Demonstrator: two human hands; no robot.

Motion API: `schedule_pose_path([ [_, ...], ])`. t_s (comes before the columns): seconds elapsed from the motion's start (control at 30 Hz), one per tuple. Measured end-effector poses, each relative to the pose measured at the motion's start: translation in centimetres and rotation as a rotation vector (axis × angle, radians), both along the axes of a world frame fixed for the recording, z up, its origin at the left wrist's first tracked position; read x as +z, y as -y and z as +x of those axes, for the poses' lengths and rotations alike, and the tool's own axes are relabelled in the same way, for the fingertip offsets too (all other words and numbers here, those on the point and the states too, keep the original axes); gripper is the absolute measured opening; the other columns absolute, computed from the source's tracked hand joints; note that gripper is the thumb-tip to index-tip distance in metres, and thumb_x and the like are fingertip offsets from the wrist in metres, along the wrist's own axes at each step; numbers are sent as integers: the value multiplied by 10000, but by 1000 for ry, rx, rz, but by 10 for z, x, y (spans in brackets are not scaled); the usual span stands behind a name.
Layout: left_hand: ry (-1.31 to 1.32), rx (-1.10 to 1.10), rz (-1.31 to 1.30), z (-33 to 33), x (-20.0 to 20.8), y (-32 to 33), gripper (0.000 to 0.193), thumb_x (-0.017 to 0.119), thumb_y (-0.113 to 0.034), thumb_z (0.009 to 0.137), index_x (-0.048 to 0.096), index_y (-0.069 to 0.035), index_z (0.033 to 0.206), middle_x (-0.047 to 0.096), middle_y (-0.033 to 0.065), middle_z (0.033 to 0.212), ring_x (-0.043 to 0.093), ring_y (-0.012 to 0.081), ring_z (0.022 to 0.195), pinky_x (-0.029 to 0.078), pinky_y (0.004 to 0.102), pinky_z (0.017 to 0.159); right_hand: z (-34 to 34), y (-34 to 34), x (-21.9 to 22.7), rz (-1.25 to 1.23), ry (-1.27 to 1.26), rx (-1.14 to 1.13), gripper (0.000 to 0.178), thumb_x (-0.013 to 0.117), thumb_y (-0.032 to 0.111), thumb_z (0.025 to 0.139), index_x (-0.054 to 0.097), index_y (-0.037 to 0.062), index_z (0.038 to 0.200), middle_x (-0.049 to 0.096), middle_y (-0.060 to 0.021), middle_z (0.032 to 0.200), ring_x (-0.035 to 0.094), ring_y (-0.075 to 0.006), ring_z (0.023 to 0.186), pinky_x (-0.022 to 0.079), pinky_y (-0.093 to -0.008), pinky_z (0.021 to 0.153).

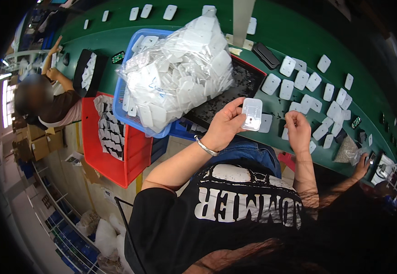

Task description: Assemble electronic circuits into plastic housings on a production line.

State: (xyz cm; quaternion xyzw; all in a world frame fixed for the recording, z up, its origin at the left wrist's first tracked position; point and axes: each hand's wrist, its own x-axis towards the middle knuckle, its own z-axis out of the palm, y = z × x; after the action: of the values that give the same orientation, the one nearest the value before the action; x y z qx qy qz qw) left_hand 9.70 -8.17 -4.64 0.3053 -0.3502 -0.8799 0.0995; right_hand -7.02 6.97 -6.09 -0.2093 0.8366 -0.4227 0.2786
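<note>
My left hand (226,122), with a bracelet at the wrist, grips a white rounded rectangular plastic cover (252,109) by its left edge between thumb and fingers. The cover's inner side, with raised lines and a small reddish spot, faces up. To its right, my right hand (298,130) is raised above the bench edge, fingertips pinched together. Whatever those fingertips hold, if anything, is too small to make out. Another white cover (265,123) lies just beyond the held one. Several more white covers (286,89) are scattered on the green bench past my right hand.
A bulging clear bag (180,68) of white covers fills a blue basket (137,119). Beside it lies a black tray (239,86) with small dark bits. A red crate (130,171), a black case (266,55), a metal post (242,23) and co-workers at both sides surround me.
</note>
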Motion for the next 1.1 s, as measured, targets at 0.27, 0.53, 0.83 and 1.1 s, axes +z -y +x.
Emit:
schedule_pose_path([
  [0.27,46,-67,-196,-39,14,-38,433,424,43,820,339,-27,1239,522,71,1077,527,128,970,460,269,822,45,-6,44,-248,-288,61,65,621,35,775,585,11,823,541,-49,796,503,-105,634,401,-204,517],
  [0.53,-69,-169,-76,-47,28,-54,367,443,22,835,359,22,1192,534,80,1089,528,88,916,438,230,806,39,-25,37,-244,-463,45,78,631,25,762,583,9,821,539,-58,784,501,-113,572,405,-223,498],
  [0.83,-118,-182,-151,-51,32,-61,346,406,32,863,362,24,1206,529,91,1129,510,100,991,411,232,850,36,-33,45,-218,-490,27,88,650,29,742,588,11,803,539,-54,741,503,-107,530,411,-224,475],
  [1.1,-167,-180,-208,-49,30,-66,353,400,46,858,345,31,1207,520,104,1134,509,118,1024,404,236,867,36,-32,46,-193,-556,77,80,662,17,716,597,13,763,536,-45,692,503,-111,497,406,-227,443],
])
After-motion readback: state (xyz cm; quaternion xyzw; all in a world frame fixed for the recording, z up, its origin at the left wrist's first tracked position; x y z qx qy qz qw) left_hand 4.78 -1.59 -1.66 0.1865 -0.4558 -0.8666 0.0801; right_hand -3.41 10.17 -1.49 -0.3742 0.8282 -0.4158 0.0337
